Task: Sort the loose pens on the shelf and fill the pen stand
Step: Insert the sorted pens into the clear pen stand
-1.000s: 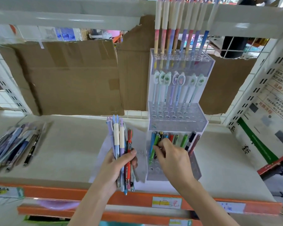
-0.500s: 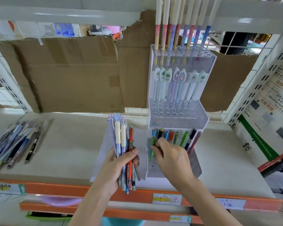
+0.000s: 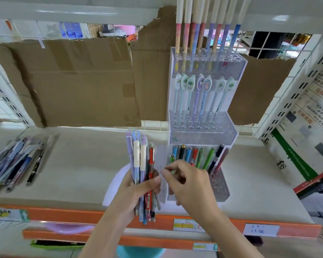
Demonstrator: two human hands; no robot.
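My left hand [image 3: 134, 192] grips an upright bundle of pens [image 3: 140, 157], with blue, white and red ones showing. My right hand [image 3: 190, 185] hovers just right of the bundle, its fingers loosely bent and its fingertips close to the red pen, holding nothing that I can see. Behind my right hand stands the clear three-tier pen stand [image 3: 203, 135]. Its lowest tier holds several coloured pens [image 3: 199, 157], the middle tier character-topped pens [image 3: 203, 86], the top tier long pastel pens. A heap of loose pens [image 3: 13, 162] lies on the shelf at the far left.
The shelf board [image 3: 82, 164] has an orange front edge [image 3: 63, 213] with price labels. Brown cardboard [image 3: 78, 84] lines the back. A white sheet [image 3: 114, 183] lies under the stand and my left hand. A perforated upright and a poster [image 3: 306, 116] close off the right side.
My right hand has left the stand's lowest tier and moved left toward the bundle. A green pen now stands in the tier's front row. The bundle stayed in my left hand.
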